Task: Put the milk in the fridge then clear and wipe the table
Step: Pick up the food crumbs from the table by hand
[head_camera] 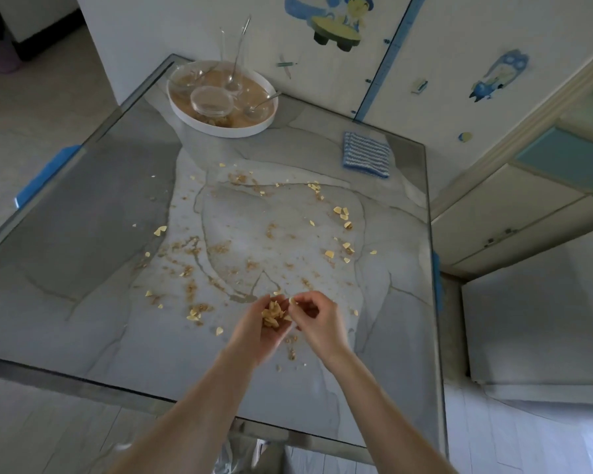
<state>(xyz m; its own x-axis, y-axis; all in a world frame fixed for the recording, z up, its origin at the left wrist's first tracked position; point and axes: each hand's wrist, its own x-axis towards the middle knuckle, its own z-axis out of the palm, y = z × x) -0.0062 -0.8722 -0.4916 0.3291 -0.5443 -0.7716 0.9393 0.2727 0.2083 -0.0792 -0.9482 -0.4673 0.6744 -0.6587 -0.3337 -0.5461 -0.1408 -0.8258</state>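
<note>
Yellow cereal flakes and brown crumbs (220,249) lie scattered over the middle of the grey marble-patterned table (83,206). My left hand (261,333) is cupped palm up over the table's near part and holds a small heap of flakes (274,316). Just to its right, my right hand (317,319) pinches a single flake (291,300) at its fingertips, right at the cupped palm. A folded blue-and-white striped cloth (367,153) lies at the table's far right. No milk is in view.
A white oval tray (220,130) at the table's far edge carries glass bowls and spoons. A wall with cartoon stickers stands behind the table. Cream cabinets (514,213) run along the right side. A blue chair edge (45,176) shows at the left.
</note>
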